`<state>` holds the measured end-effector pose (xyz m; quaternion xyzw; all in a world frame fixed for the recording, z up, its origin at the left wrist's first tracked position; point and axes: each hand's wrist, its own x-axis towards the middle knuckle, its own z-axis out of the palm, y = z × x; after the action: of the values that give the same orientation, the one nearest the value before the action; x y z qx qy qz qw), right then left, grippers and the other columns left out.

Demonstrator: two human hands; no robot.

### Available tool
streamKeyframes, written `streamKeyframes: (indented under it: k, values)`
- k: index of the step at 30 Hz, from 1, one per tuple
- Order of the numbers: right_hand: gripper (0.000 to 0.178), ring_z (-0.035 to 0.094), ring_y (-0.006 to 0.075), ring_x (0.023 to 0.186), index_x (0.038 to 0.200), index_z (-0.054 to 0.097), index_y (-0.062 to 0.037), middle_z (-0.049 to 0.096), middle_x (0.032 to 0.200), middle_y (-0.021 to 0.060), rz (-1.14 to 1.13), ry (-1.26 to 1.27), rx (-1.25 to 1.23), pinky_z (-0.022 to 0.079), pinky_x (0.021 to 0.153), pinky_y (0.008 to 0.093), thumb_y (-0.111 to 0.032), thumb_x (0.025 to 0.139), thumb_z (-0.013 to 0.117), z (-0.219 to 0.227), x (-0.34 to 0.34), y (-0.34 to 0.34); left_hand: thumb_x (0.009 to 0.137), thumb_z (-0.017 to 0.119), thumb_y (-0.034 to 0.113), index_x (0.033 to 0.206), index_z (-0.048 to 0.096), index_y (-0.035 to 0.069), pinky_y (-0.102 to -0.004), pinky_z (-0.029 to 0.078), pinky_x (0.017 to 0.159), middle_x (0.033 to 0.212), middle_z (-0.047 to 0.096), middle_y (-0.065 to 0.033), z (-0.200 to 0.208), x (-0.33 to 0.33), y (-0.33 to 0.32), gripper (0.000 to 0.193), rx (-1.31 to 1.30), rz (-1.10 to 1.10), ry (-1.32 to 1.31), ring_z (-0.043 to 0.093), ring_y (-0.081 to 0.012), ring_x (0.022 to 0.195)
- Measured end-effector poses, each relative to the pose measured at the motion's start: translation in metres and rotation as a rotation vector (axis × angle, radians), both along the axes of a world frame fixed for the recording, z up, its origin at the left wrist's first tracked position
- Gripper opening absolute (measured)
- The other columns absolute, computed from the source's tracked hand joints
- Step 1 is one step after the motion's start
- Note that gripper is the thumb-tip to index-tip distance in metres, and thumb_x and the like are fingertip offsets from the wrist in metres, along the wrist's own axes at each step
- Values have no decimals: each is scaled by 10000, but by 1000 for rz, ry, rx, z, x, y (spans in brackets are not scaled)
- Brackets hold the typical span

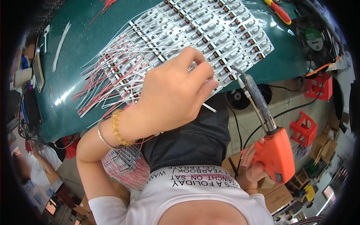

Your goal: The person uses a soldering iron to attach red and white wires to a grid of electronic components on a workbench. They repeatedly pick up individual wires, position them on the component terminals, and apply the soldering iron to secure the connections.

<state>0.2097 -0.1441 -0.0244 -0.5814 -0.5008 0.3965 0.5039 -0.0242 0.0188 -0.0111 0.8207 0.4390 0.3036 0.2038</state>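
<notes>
My right hand (pixel 256 170) is wrapped around the handle of an orange soldering gun (pixel 279 155). The gun's metal tip reaches the near right edge of a panel of small circuit boards (pixel 221 35); whether it touches a pad I cannot tell. Just left of the tip, my left hand (pixel 174 88) hovers low over the panel, its fingers curled and pinched. A white wire (pixel 210 107) pokes out beneath that hand, apparently held in it, though the fingertips are partly hidden. Red and white wires (pixel 97 84) fan out from the panel's left side.
The panel lies on a green table (pixel 71 41). White wires (pixel 61 48) and a phone (pixel 38 71) lie at left. Red-and-yellow pliers (pixel 280 13) and a black fan (pixel 314 39) are at far right. Red stools (pixel 303 129) stand beyond the gun's black cable. Another person (pixel 43 165) sits at lower left.
</notes>
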Motion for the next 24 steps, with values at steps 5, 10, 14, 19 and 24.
streamKeyframes:
  k: [5,10,14,19,24]
  values:
    - [813,420,87,396,1274,425,90,417,481,-38,3,75,23,402,425,240,-597,871,590,11,-10,14,792,702,105,786,619,48,-325,454,626,1059,602,-99,9,-21,5,101,-170,-193,-48,562,-227,676]
    - [807,410,92,393,1277,425,87,424,490,-31,8,59,54,404,433,246,-595,876,586,10,-6,10,796,686,130,725,587,12,-361,452,754,1130,603,-139,14,-29,11,169,-231,-290,-108,561,-264,829]
    - [816,415,96,404,1289,430,70,432,501,-27,0,-67,123,399,450,251,-610,866,590,12,9,8,801,664,128,683,549,3,-375,437,819,1162,605,-165,13,-36,16,207,-234,-383,-99,544,-286,917]
    - [833,418,95,418,1302,436,57,434,511,-31,-15,-69,233,380,453,251,-626,852,597,19,26,17,806,680,118,686,549,23,-391,421,837,1106,631,-158,17,-30,10,202,80,-189,-15,538,-288,889]
    - [846,416,92,413,1307,428,60,423,502,-37,27,-5,71,386,452,249,-635,851,591,12,19,7,780,719,79,741,612,50,-380,404,791,843,656,-69,24,-22,1,118,242,-29,77,534,-237,720]
